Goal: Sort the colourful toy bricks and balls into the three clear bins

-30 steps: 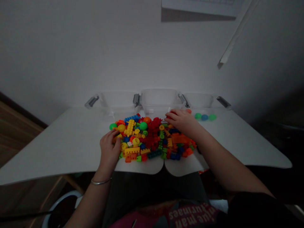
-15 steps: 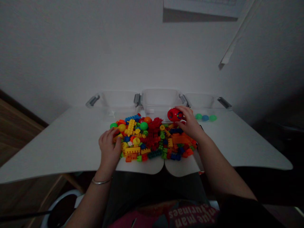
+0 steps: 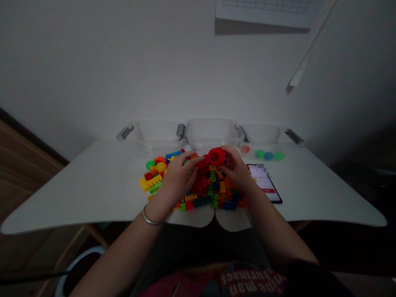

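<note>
A heap of coloured plastic building blocks [image 3: 201,189] lies on the white table [image 3: 93,189] in front of me. My right hand [image 3: 236,169] holds a round red toy piece [image 3: 216,156] above the heap's far side, fingers curled around it. My left hand [image 3: 179,173] reaches over the middle of the heap, with its fingertips touching the red piece's left side. A silver bangle [image 3: 150,218] is on my left wrist. Yellow and green blocks [image 3: 150,181] lie at the heap's left edge.
Three clear plastic bins [image 3: 208,132] with grey latches stand along the wall behind the heap. Several small coloured balls [image 3: 262,154] sit at the right bin. A phone [image 3: 266,183] with a lit screen lies right of the heap. A round stool [image 3: 77,268] is below left.
My right hand lifted the red piece and brought it left over the heap, uncovering the phone. My left hand left the heap's left edge and moved right to meet the piece.
</note>
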The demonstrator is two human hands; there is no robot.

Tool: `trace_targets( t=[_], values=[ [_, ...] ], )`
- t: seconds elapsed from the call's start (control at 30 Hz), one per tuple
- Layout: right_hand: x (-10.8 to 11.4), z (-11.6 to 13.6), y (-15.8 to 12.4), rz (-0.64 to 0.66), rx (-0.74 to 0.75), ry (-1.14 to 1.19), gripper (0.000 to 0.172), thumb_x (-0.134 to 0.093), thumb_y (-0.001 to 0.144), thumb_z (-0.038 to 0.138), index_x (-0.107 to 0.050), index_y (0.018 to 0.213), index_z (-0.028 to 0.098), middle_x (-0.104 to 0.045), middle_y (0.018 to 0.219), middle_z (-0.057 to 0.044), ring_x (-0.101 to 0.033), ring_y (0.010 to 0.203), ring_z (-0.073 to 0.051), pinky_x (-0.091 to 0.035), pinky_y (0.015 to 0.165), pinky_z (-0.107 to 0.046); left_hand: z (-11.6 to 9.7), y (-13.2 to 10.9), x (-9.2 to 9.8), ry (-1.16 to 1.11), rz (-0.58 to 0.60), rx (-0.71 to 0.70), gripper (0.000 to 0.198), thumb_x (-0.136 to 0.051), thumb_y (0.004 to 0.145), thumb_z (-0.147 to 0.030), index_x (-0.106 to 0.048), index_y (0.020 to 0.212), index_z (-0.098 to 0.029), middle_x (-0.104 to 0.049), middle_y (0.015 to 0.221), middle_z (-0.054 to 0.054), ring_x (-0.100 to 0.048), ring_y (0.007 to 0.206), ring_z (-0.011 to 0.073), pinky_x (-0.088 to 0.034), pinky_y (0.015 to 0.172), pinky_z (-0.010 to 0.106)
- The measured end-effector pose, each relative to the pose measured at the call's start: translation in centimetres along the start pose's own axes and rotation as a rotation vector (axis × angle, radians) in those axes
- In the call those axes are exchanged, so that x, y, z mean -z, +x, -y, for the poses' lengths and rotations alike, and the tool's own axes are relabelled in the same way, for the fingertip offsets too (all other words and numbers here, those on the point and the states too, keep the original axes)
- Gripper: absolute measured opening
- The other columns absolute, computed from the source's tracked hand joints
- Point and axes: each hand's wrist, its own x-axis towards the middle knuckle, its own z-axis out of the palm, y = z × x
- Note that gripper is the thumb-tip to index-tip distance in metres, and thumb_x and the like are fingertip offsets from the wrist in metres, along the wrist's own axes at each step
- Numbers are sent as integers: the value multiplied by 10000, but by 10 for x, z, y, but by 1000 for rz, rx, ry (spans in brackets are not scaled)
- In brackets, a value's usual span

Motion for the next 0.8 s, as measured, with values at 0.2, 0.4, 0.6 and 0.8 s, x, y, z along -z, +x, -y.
trace_targets(
  t=[0.2, 0.4, 0.6, 0.8],
  values=[
    [1, 13, 2, 2, 15, -89, 545, -615, 861, 265, -486, 1384, 345, -499, 1415, -92, -444, 1380, -289, -527, 1053, -524, -6, 27, -14, 163, 170, -51, 370, -393, 1001, -252, -652, 1262, -223, -656, 1051, 105, -600, 882, 197, -495, 800, 352],
    [1, 18, 5, 13, 88, -234, 585, -589, 870, 193, -459, 1417, 355, -525, 1391, -85, -475, 1356, -279, -423, 1156, -565, -10, 34, -19, 339, 208, -99, 288, -441, 983, -251, -689, 1123, -213, -661, 1011, 103, -587, 815, 196, -464, 736, 342],
    [-3, 18, 5, 4, 110, -243, 596, -578, 858, 148, -461, 1410, 338, -524, 1385, -86, -483, 1347, -272, -408, 1170, -555, -6, 34, -27, 321, 186, -41, 236, -504, 979, -289, -718, 1060, -233, -664, 956, 91, -591, 822, 216, -443, 745, 370],
    [-5, 17, 7, 16, 94, -220, 605, -560, 849, 125, -470, 1403, 353, -522, 1379, -70, -483, 1346, -268, -404, 1177, -538, -1, 38, -27, 263, 210, -29, 198, -541, 968, -286, -718, 1041, -236, -678, 949, 71, -604, 860, 206, -438, 801, 366]
  ],
)
